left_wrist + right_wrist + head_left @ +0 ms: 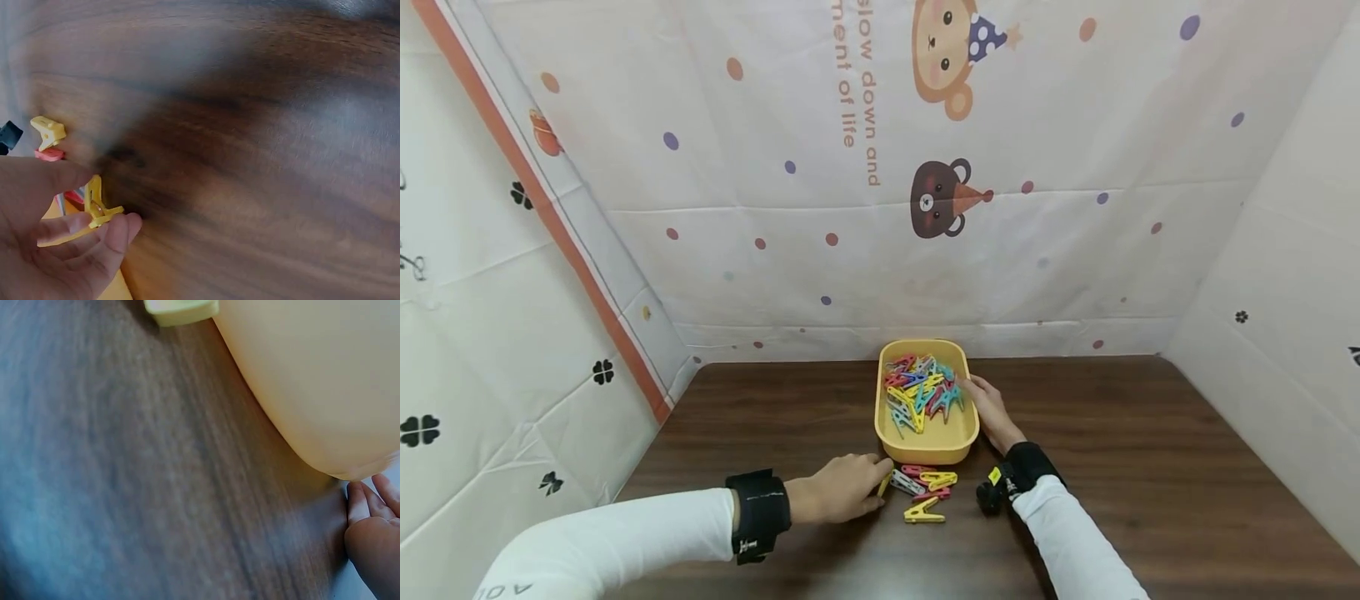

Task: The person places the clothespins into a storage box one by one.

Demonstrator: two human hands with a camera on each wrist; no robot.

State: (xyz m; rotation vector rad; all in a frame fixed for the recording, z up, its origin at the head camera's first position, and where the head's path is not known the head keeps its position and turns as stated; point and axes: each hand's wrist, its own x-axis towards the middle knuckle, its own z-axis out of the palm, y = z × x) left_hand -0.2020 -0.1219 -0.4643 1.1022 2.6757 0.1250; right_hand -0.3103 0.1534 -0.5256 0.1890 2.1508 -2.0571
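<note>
Left wrist view: left hand (50, 250) pinches a yellow clothespin (94, 206); right hand (992, 410) rests relaxed against the tray (958, 446).

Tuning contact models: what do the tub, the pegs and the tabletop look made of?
Tub: likely moulded plastic, uniform yellow, satin, rounded corners.
Pegs: probably plastic, bright solid colours, slight gloss; the left hand pinches a yellow peg.
Tabletop: dark wood grain with soft sheen; solid wood or laminate, cannot tell.
</note>
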